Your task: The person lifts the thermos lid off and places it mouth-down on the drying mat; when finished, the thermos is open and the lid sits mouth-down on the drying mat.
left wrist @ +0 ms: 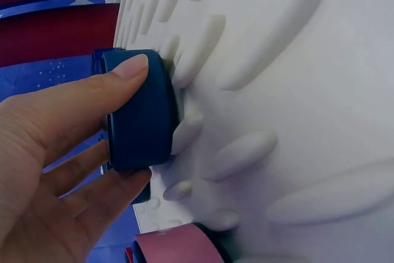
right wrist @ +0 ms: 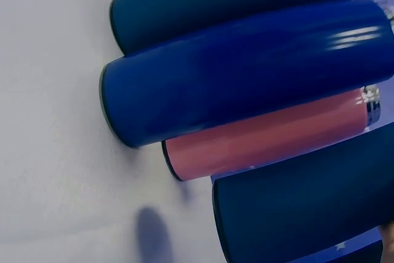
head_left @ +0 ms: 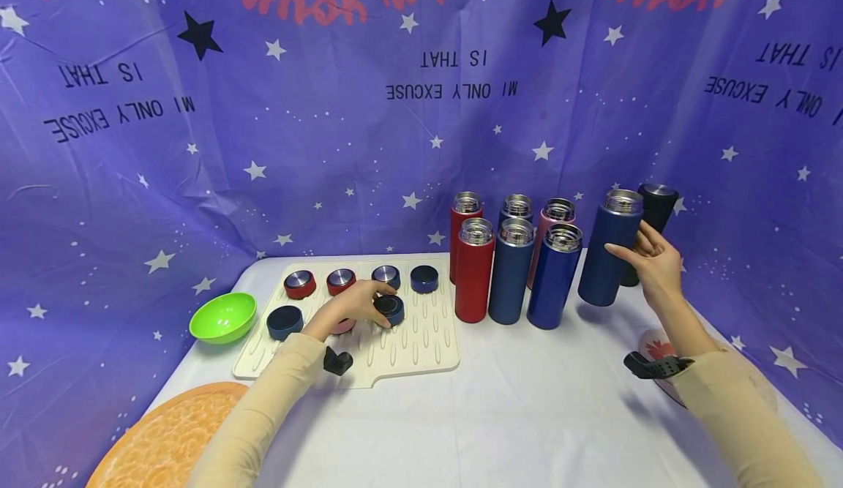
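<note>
My left hand [head_left: 356,301] pinches a dark blue bottle lid [head_left: 393,311] between thumb and fingers at the white ridged board [head_left: 421,356]. In the left wrist view, the thumb lies on the side of that lid [left wrist: 141,115], and a pink lid [left wrist: 178,244] sits nearby. My right hand [head_left: 661,272] grips a dark blue thermos bottle [head_left: 609,254] around its body. It has no lid, leans slightly, and hangs just above the table with its shadow below. In the right wrist view, its lower part [right wrist: 301,195] shows beside a pink bottle [right wrist: 271,133].
Red bottles [head_left: 474,276], blue bottles [head_left: 555,283] and a pink one stand uncapped at centre right. A black bottle [head_left: 661,206] stands behind my right hand. More lids [head_left: 299,284] rest on the board. A green bowl [head_left: 224,320] and an orange round mat [head_left: 178,437] lie left.
</note>
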Available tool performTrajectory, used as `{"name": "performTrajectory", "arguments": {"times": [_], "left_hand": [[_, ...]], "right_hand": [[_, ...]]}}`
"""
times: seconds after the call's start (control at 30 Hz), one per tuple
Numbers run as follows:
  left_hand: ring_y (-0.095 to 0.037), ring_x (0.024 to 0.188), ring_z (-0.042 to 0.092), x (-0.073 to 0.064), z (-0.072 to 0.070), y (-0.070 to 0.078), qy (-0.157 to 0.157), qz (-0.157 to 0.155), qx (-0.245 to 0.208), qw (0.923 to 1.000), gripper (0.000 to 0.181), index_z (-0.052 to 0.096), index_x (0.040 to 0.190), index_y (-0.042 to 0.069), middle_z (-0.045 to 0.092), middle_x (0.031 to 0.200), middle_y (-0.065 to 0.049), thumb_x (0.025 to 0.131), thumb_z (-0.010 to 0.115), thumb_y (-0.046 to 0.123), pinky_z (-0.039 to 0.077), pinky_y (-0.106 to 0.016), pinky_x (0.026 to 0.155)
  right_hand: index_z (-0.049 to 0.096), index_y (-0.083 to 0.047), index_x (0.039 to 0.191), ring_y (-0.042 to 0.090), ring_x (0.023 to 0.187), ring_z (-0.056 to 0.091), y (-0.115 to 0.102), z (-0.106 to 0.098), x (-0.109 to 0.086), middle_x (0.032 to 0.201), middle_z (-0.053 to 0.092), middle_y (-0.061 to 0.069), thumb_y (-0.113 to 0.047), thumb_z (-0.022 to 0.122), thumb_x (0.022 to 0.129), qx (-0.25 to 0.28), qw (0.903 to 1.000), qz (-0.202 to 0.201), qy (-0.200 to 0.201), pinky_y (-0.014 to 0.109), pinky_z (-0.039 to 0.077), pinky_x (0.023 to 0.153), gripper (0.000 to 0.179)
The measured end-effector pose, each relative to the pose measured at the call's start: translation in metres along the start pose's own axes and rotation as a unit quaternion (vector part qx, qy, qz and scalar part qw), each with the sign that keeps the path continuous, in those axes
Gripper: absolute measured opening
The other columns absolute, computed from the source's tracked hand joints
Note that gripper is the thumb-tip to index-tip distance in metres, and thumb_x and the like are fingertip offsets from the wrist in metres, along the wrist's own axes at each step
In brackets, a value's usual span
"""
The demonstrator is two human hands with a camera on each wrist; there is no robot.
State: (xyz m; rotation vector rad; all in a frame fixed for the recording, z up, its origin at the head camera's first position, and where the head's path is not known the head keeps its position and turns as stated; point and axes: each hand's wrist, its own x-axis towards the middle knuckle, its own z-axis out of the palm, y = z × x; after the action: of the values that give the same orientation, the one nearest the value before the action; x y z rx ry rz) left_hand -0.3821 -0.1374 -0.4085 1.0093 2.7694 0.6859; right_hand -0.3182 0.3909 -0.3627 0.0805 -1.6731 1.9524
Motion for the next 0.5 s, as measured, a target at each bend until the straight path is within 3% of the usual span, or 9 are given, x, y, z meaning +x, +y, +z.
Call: {"name": "performTrajectory", "arguments": {"times": [0.13, 0.5], "left_hand": [[-0.034, 0.109, 0.058, 0.0, 0.0, -0.001, -0.001, 0.0, 0.001, 1.0, 0.072, 0.06, 0.128, 0.001, 0.062, 0.125, -0.01, 0.067, 0.09, 0.022, 0.052, -0.039, 0.087], [-0.036, 0.112, 0.057, -0.006, 0.002, 0.004, 0.018, 0.007, -0.014, 0.9997, 0.071, 0.058, 0.129, -0.002, 0.061, 0.126, -0.014, 0.067, 0.089, 0.017, 0.049, -0.045, 0.092]], "right_hand": [[0.049, -0.006, 0.141, 0.006, 0.106, 0.06, 0.011, 0.002, 0.008, 0.117, 0.065, -0.007, 0.008, 0.08, 0.072, -0.02, 0.9993, 0.02, 0.025, 0.013, 0.048, 0.087, 0.076], [0.047, -0.011, 0.143, 0.014, 0.125, 0.051, 0.04, 0.01, 0.02, 0.141, 0.049, 0.01, 0.003, 0.083, 0.071, -0.059, 0.9963, 0.028, 0.055, 0.012, 0.045, 0.091, 0.081]]}}
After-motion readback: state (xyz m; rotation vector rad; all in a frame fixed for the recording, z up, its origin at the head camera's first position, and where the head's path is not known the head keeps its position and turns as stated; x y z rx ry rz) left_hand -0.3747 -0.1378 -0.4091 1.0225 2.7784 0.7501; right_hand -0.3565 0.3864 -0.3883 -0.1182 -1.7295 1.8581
